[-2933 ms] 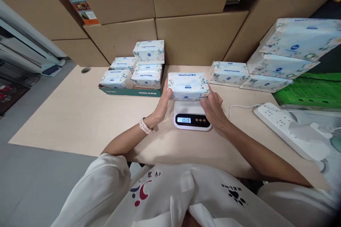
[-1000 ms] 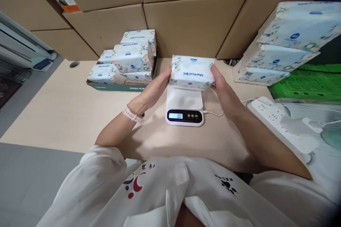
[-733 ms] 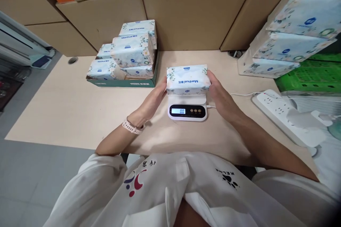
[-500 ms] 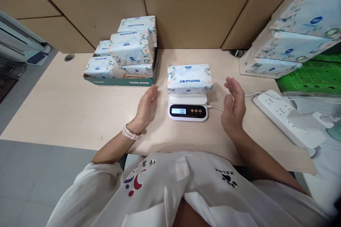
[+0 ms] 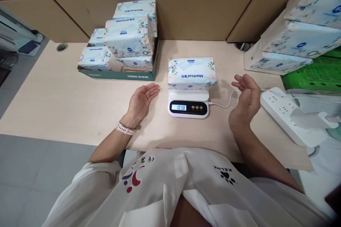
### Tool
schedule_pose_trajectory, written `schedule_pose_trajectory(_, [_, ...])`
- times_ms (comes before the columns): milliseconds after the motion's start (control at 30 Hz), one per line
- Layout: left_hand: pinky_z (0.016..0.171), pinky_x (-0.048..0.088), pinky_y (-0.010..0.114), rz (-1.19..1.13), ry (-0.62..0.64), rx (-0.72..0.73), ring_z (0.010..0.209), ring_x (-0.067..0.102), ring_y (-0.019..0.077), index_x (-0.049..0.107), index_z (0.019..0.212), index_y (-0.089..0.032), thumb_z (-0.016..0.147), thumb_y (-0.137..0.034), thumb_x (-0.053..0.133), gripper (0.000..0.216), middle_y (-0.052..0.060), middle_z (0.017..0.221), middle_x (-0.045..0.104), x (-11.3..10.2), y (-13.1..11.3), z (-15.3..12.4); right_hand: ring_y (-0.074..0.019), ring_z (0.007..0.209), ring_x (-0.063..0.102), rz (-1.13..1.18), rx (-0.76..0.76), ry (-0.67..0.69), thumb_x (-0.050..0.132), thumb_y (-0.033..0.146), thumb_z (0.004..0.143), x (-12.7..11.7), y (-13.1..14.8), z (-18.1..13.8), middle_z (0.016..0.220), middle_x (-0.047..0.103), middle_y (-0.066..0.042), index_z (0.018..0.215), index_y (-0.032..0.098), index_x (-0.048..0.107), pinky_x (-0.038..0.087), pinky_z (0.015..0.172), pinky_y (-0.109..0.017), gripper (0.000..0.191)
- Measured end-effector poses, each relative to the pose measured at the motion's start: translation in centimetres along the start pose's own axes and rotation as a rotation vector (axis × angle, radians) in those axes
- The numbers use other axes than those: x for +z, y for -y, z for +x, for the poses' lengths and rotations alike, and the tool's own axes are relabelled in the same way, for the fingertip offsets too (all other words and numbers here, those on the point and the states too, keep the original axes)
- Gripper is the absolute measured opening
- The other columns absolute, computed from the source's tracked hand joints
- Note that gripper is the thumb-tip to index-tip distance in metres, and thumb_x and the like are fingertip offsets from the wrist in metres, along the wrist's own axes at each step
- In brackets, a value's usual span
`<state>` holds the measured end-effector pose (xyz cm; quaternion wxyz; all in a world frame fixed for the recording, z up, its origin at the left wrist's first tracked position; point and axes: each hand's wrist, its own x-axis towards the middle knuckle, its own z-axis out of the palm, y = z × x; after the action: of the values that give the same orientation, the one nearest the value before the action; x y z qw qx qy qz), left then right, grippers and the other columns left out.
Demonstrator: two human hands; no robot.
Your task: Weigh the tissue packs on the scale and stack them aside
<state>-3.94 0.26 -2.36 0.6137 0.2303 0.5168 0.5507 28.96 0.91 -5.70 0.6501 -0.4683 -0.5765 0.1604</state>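
A pack of tissues [image 5: 191, 73] with a floral print rests on a white digital kitchen scale [image 5: 188, 114], whose lit display reads about 103.8. To the left of the scale, my left hand [image 5: 141, 103] lies palm up with its fingers stretched out, holding nothing. My right hand [image 5: 245, 103] is raised on the other side, fingers loosely curved and apart, also holding nothing. Neither hand touches the pack or the scale.
A green tray [image 5: 114, 75] with several tissue packs stands at the back left. More tissue packs [image 5: 287, 60] are stacked at the right by a green crate [image 5: 314, 74]. A white power strip [image 5: 290, 113] lies at the right; cardboard boxes [image 5: 183, 7] line the back.
Both hands have moved outward, away from the scale, and the left palm has turned up. The display has gone from 0.0 to about 103.8. The view has shifted slightly.
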Motion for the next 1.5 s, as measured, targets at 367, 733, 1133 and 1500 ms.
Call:
schedule_pose_trajectory(367, [0.122,0.053,0.041,-0.031,-0.004,-0.015,0.112,0.079,0.0218,0.077,0.104,-0.012,0.098,-0.028,0.05,0.032,0.016,0.12,0.083,-0.1,-0.2,0.1,-0.0196,0.086,0.078,-0.01,0.103,-0.042,0.048,0.057,0.109,0.1,0.6,0.2,0.127,0.08,-0.007,0.13,0.027,0.075,0.061,0.091,-0.05,0.046])
schedule_pose_trajectory(733, [0.126,0.05,0.045,0.004,0.016,0.007,0.124,0.077,0.0257,0.077,0.104,-0.013,0.095,-0.035,0.055,0.032,0.017,0.126,0.081,-0.4,0.0,0.2,-0.0174,0.078,0.075,-0.014,0.128,-0.034,0.046,0.056,0.11,0.3,1.1,0.2,0.123,0.08,-0.01,0.128,0.021,0.076,0.058,0.091,-0.045,0.048])
schedule_pose_trajectory(1133, [0.125,0.051,0.044,-0.032,0.01,-0.01,0.116,0.079,0.0236,0.077,0.103,-0.013,0.094,-0.031,0.056,0.03,0.016,0.121,0.083,-0.3,-0.2,0.1,-0.0173,0.079,0.076,-0.098,0.098,-0.022,0.042,0.054,0.112,0.2,1.3,0.4,0.119,0.081,-0.01,0.117,0.019,0.079,0.055,0.099,-0.047,0.052])
schedule_pose_trajectory(1500, [0.126,0.051,0.044,-0.02,0.011,-0.012,0.121,0.078,0.0247,0.078,0.102,-0.013,0.096,-0.032,0.055,0.03,0.016,0.122,0.083,-0.3,-0.2,0.1,-0.0182,0.078,0.077,-0.127,0.111,-0.024,0.042,0.058,0.11,0.2,1.5,0.5,0.118,0.082,-0.009,0.115,0.02,0.08,0.056,0.098,-0.048,0.053])
